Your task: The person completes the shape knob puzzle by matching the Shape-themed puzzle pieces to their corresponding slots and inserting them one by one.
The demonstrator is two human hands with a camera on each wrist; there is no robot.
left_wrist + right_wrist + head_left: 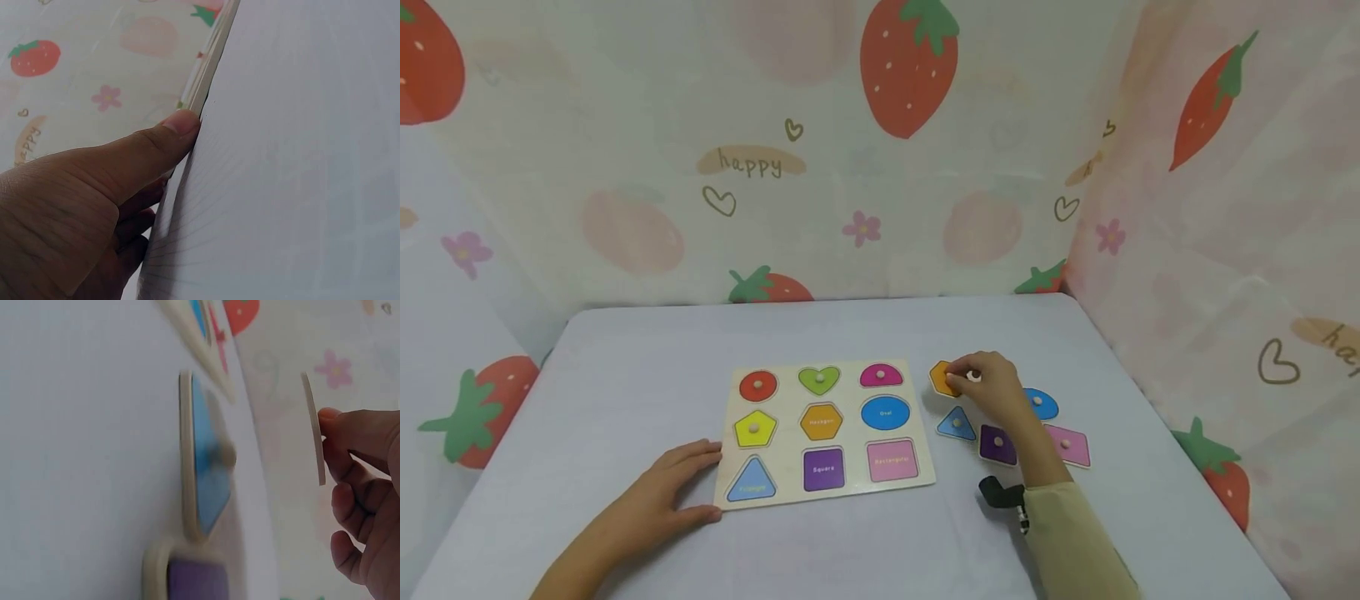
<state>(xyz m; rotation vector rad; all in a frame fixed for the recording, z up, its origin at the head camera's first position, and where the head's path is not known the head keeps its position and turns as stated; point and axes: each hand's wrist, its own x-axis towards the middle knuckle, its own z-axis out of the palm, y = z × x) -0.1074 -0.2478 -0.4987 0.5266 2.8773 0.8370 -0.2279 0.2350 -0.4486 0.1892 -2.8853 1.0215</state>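
Note:
My right hand (996, 390) pinches an orange hexagon puzzle piece (939, 378) between thumb and fingertips, right of the puzzle board (787, 372). In the right wrist view the hexagon piece (314, 434) appears edge-on, raised off the table. My left hand (662, 493) lies at the board's left edge, thumb and fingertips touching it. The left wrist view shows that thumb (181, 122) against the edge. Knobbed pieces sit in the board: a red circle (752, 387), green heart (828, 382), magenta half-circle (891, 378) and yellow pentagon (765, 431). Printed recesses such as Hexagon (822, 422) show bare.
Beneath and around the right forearm lie a blue triangle piece (953, 428), a purple square piece (990, 450), a blue oval piece (1047, 405) and a pink rectangle piece (1078, 447). Strawberry-print cloth (850, 100) hangs behind and beside the white table (655, 358).

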